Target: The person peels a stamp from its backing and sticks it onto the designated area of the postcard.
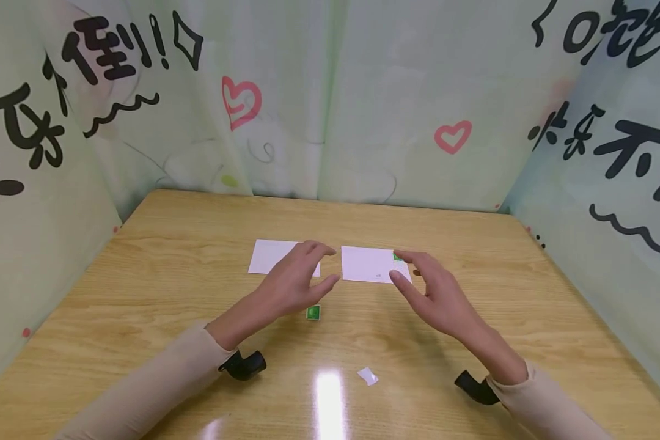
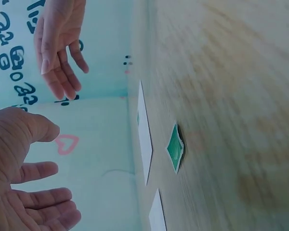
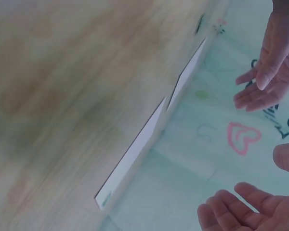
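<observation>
Two white rectangular papers, a left one (image 1: pixel 268 254) and a right one (image 1: pixel 364 264), lie side by side on the wooden table. In its upper right corner the right paper bears a small green stamp (image 1: pixel 398 256), partly covered by my index finger in the head view. Another green stamp (image 1: pixel 313 313) with a white border lies on the bare wood nearer me. My left hand (image 1: pixel 297 281) hovers above the table, fingers apart and holding nothing, hiding part of the left paper. Likewise raised and unoccupied, my right hand (image 1: pixel 437 296) overlaps the right paper's end in the head view.
A small white scrap (image 1: pixel 368 376) lies on the near part of the table (image 1: pixel 143 342). Pale curtains (image 1: pixel 385 122) with black lettering and pink hearts enclose the back and both sides. Black straps with stubby mounts (image 1: pixel 244 365) are on both wrists.
</observation>
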A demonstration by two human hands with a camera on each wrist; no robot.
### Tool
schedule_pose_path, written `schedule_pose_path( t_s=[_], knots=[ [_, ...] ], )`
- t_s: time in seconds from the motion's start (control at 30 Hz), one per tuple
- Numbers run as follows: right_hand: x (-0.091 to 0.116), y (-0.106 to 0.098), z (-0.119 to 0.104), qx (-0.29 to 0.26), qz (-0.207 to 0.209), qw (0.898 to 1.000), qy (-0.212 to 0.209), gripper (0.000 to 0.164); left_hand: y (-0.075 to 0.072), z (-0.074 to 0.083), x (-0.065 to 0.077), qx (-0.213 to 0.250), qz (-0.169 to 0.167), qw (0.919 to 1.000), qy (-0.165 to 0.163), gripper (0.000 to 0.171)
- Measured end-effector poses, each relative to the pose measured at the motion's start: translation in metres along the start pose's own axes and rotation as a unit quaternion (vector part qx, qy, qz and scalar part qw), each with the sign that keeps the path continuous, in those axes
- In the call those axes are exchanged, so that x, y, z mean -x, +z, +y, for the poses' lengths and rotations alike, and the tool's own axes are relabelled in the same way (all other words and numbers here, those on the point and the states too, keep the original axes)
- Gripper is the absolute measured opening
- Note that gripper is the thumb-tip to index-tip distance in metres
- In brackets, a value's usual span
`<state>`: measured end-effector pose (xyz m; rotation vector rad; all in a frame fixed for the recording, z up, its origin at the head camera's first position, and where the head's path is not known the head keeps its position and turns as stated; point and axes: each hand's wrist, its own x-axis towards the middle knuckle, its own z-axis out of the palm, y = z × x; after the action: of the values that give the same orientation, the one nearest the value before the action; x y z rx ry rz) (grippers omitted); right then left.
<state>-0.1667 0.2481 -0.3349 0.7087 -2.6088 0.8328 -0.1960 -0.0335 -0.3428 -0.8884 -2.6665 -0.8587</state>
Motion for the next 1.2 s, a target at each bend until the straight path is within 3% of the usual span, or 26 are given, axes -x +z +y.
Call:
schedule_pose_path(
  t_s=[0.3, 0.63, 0.87, 1.2],
  knots=[
    [0.012, 0.013, -0.022, 0.012, 0.009, 0.999, -0.044, 0.041, -0.018, -0.005, 0.027, 0.003, 0.025, 0.9996, -0.016, 0.043],
    [0.017, 0.027, -0.037, -0.012, -0.017, 0.999, -0.04, 0.036, -0.029, -0.022, 0.051, -0.005, 0.046, 0.9985, -0.031, 0.045],
    [0.016, 0.039, -0.041, -0.037, -0.036, 0.998, -0.043, 0.032, -0.035, -0.036, 0.06, 0.005, 0.051, 0.997, -0.058, 0.045],
    [-0.001, 0.053, -0.059, -0.114, -0.109, 0.987, -0.011, 0.029, -0.046, -0.057, 0.063, 0.019, 0.056, 0.9941, -0.091, 0.044]
  ],
)
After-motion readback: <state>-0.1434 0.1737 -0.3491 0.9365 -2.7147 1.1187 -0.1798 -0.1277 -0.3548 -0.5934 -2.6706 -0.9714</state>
